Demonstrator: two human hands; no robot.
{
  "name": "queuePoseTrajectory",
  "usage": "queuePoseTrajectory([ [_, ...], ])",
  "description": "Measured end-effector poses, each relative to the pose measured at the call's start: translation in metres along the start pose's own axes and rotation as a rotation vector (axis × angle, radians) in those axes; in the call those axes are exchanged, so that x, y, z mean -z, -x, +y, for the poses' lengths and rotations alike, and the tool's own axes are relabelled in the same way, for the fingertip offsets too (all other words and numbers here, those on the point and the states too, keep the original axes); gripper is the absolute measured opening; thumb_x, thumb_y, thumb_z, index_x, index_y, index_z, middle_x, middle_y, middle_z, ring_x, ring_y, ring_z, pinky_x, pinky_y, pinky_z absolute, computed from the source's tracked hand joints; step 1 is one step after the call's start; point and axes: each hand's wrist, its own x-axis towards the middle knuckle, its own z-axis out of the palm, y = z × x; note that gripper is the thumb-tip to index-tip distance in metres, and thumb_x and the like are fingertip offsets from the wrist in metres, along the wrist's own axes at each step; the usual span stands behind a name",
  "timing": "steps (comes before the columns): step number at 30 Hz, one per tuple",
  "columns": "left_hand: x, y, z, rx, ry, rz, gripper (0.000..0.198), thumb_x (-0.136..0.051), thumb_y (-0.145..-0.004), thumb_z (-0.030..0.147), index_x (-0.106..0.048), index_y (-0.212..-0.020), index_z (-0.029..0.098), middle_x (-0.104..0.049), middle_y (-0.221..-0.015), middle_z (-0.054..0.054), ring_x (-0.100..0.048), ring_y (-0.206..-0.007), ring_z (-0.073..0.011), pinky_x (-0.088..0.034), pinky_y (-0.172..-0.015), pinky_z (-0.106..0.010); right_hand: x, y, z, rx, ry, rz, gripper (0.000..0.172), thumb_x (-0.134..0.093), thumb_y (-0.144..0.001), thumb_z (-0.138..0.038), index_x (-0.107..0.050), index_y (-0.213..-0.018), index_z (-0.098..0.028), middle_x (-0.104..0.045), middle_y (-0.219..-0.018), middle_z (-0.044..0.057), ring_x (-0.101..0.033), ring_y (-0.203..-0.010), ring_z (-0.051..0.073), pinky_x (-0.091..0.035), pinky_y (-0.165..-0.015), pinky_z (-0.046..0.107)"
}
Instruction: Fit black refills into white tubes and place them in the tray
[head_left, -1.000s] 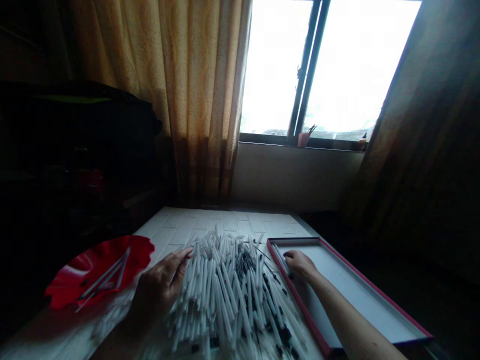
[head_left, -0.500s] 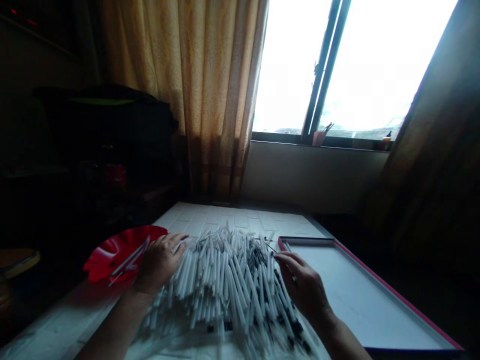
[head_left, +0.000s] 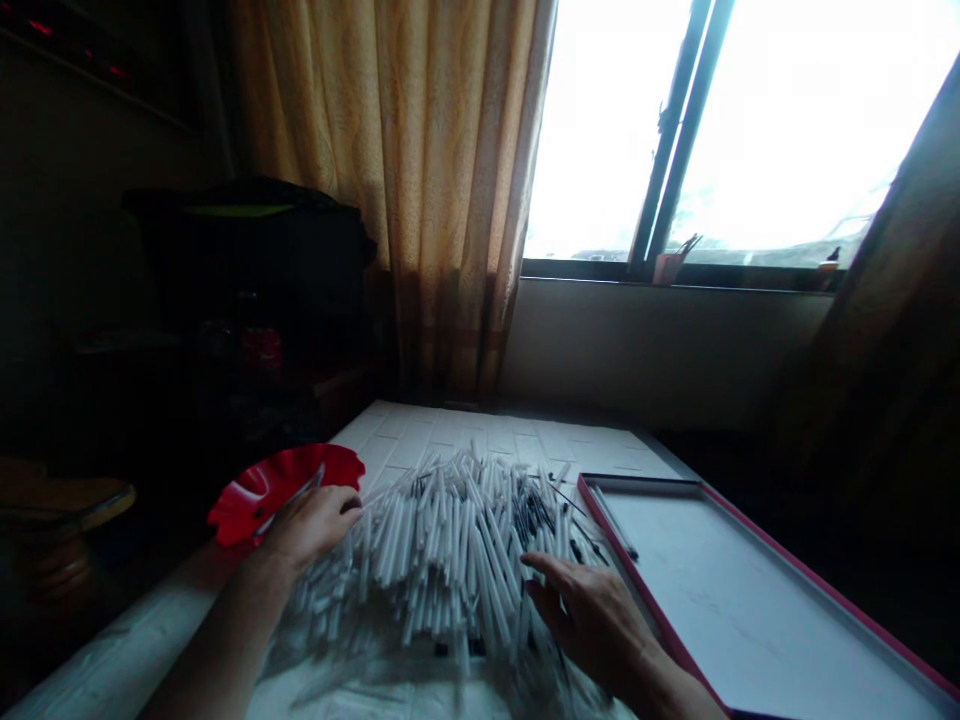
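A big pile of slim white pen-like sticks (head_left: 450, 540), some with black ends, is heaped on the table in front of me. My left hand (head_left: 319, 522) is at the pile's left edge, beside a red wavy-rimmed bowl (head_left: 259, 485). Its fingers are curled towards the thumb; what they hold, if anything, I cannot make out. Over the right side of the pile is my right hand (head_left: 592, 605), fingers pointing left, thumb apart from the index finger, nothing visible between them. Several thin black pieces (head_left: 534, 515) lie among the sticks.
To the right is a shallow white tray (head_left: 765, 590) with a red rim; a few sticks (head_left: 615, 522) lie along its left wall. The white table (head_left: 517, 432) has a brick pattern. A stool (head_left: 64, 500) stands at the left, and a curtain (head_left: 390, 200) hangs behind.
My right hand has moved down and left over the pile, away from a thin dark piece. More sticks show in the tray. My left hand's fingers are more curled. The view has shifted left.
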Motion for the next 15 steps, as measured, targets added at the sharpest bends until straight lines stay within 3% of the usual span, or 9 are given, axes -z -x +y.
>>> queuePoseTrajectory([
  [8,-0.005,0.002,0.003,-0.005,-0.046,-0.09,0.018,-0.062,-0.096,0.03,-0.066,-0.106,0.016,-0.069,-0.111,-0.006,-0.066,-0.103,-0.023,-0.052,-0.091,-0.046,0.011,-0.006,-0.022,-0.134,0.085,-0.288,0.04,-0.059,-0.087,-0.019,-0.061,-0.127,-0.019,-0.076,-0.095,0.008,-0.073,-0.084,0.028,-0.053,-0.073,0.037],
  [11,-0.011,0.002,0.004,-0.019,-0.036,-0.087,0.019,-0.062,-0.096,0.028,-0.065,-0.11,0.016,-0.067,-0.115,-0.007,-0.064,-0.107,-0.024,-0.05,-0.094,-0.047,0.011,-0.006,-0.024,-0.168,0.098,-0.326,0.044,-0.058,-0.085,-0.016,-0.061,-0.128,-0.02,-0.074,-0.106,0.01,-0.071,-0.093,0.03,-0.052,-0.078,0.038],
  [15,-0.019,0.001,0.003,-0.038,0.007,-0.074,0.022,-0.062,-0.094,0.02,-0.063,-0.116,0.016,-0.067,-0.116,-0.007,-0.063,-0.11,-0.0247,-0.048,-0.096,-0.047,0.013,-0.007,-0.023,-0.235,0.063,-0.336,0.05,-0.055,-0.084,-0.012,-0.058,-0.133,-0.022,-0.075,-0.104,0.009,-0.071,-0.093,0.028,-0.049,-0.079,0.033],
])
